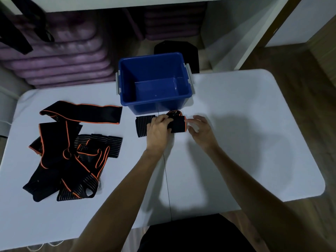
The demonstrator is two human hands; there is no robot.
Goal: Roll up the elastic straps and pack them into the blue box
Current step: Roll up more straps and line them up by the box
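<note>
A black elastic strap with orange edging (179, 124) lies partly rolled on the white table (236, 124), just in front of the blue box (127, 84). Its striped flat end (143, 125) sticks out to the left. My left hand (158, 131) grips the roll from the left, fingers curled over it. My right hand (200, 130) hovers at the roll's right end, fingers loosely bent, the fingertips at its orange edge. The blue box stands open, and nothing shows inside it.
A pile of several more black-and-orange straps (72, 151) is spread over the table's left half. Purple mats (60, 57) are stacked beyond the table's far left edge. A black object (181, 50) sits behind the box. Wooden floor lies to the right.
</note>
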